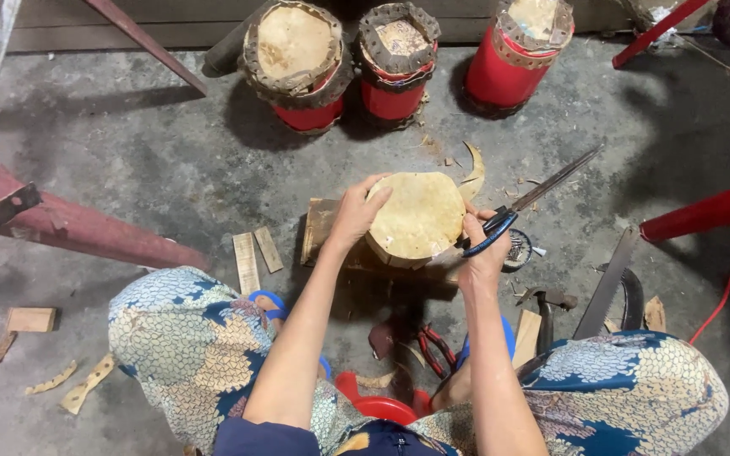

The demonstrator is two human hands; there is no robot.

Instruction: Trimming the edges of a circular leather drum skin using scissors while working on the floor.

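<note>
A small drum with a pale hide skin (420,215) sits on a wooden block (321,226) on the floor between my knees. My left hand (356,211) grips the drum's left rim. My right hand (483,245) holds blue-handled scissors (534,198) at the drum's right edge, with the long blades pointing up and to the right. A curled strip of cut hide (475,173) lies just behind the drum.
Three red drums (302,59) (394,59) (521,46) stand at the back. Wood scraps (255,253), a hammer (547,308), red pliers (437,350) and a saw blade (606,283) lie on the concrete floor. Red metal legs (707,211) stand at the right, a rusty frame (69,228) at the left.
</note>
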